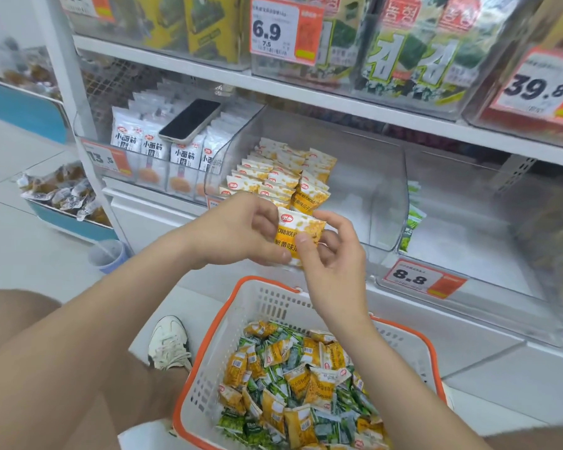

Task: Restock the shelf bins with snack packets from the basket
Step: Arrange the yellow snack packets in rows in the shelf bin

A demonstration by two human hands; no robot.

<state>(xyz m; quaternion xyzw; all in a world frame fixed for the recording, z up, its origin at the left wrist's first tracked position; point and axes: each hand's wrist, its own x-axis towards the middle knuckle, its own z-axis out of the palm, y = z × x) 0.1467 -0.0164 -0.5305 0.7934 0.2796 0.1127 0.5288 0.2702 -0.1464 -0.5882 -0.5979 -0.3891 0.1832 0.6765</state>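
Both hands are engaged on one yellow packet (301, 233), held in the air just in front of the middle shelf bin (387, 196) and above the basket (208, 332). The left hand (238, 230) grips the packet's left edge with curled fingers. The right hand (333, 254) pinches its right side between thumb and fingers. The middle shelf bin, of clear plastic, holds stocked packets (283, 173) of the same yellow kind, standing upright in rows in its left part. The basket, white with an orange rim, sits on the floor below the hands and contains a loose heap of yellow and green packets (299, 384). The bin to the left carries white packets (150, 151), with a phone (190, 120) lying face up on top of them. The bin to the right shows a few green packets (411, 222) against its left wall, and a price tag (410, 279) reading 8.8 is fixed to its front.
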